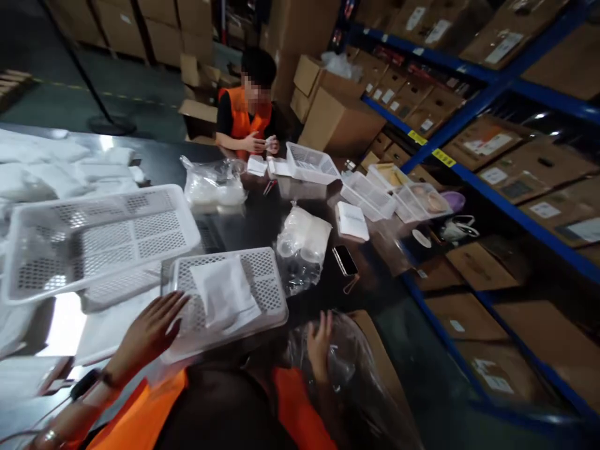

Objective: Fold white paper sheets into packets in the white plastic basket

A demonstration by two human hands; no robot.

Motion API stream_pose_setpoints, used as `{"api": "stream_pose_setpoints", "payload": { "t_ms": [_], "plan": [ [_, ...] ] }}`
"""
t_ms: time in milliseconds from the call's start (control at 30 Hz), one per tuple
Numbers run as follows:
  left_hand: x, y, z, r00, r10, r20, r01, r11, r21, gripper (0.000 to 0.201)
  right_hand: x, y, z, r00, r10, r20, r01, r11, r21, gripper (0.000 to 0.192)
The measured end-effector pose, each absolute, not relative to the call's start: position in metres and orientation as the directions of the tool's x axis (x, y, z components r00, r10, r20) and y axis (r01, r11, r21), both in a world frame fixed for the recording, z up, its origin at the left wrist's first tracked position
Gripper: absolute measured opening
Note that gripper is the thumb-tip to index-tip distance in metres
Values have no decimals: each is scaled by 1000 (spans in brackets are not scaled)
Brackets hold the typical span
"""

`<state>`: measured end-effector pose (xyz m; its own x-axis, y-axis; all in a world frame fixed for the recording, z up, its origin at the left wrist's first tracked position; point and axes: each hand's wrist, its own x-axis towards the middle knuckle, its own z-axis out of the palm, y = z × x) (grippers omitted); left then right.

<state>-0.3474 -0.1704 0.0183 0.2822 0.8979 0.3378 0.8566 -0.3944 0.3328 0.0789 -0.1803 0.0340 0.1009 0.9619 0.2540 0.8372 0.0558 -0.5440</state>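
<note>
My left hand (158, 320) is at the near left corner of a white perforated basket (267, 281), its fingers stretched out over the rim. Whether it touches the rim I cannot tell. White flat packets (225, 290) lie on that basket. My right hand (320, 342) is over a clear plastic bag (347, 350) that lines a cardboard box (375, 337) at the table's near edge. Its fingers point up and are apart, with nothing seen in them. A clear bag of white rolls (304, 234) lies beyond the basket.
A larger white basket (187, 219) stands at the left, near piled white packets (60, 162). A phone (345, 260) and a white stack (352, 221) lie to the right. Across the table a person in an orange vest (244, 109) handles something small. Blue shelving (492, 181) with cartons runs along the right.
</note>
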Motion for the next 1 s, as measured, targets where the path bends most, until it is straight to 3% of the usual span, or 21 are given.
{"api": "stream_pose_setpoints", "payload": {
  "t_ms": [100,167,233,333,433,600,667,767,900,1000],
  "plan": [
    [-324,-156,16,452,824,340,817,-536,214,49,50,-128,26,-312,935,169,802,354,-480,22],
    [-306,-149,10,537,787,304,776,-602,190,52,21,-88,30,-618,781,85,664,577,-476,28],
    [-294,-144,3,577,770,273,756,-630,180,55,-8,-54,37,-842,540,9,467,735,-491,37],
    [-295,-140,-2,640,730,239,712,-681,170,58,-34,-25,44,-978,191,-84,207,844,-495,44],
    [-309,-136,-2,711,660,242,650,-748,130,55,-37,-16,36,-990,104,-92,135,870,-474,44],
    [-310,-132,-3,738,582,341,619,-785,0,48,-30,-15,10,-986,123,-108,159,885,-437,41],
    [-304,-132,-6,726,575,377,623,-782,-7,44,-28,-17,4,-982,177,-58,184,869,-459,39],
    [-301,-131,-10,693,604,394,633,-771,70,42,-22,-22,-1,-951,301,70,215,807,-549,37],
    [-306,-129,-8,648,695,313,665,-716,213,62,-17,-30,0,-814,546,198,251,638,-728,43],
    [-306,-130,-4,599,719,353,671,-691,269,50,-18,-36,3,-738,629,244,235,579,-781,50]
  ]
}}
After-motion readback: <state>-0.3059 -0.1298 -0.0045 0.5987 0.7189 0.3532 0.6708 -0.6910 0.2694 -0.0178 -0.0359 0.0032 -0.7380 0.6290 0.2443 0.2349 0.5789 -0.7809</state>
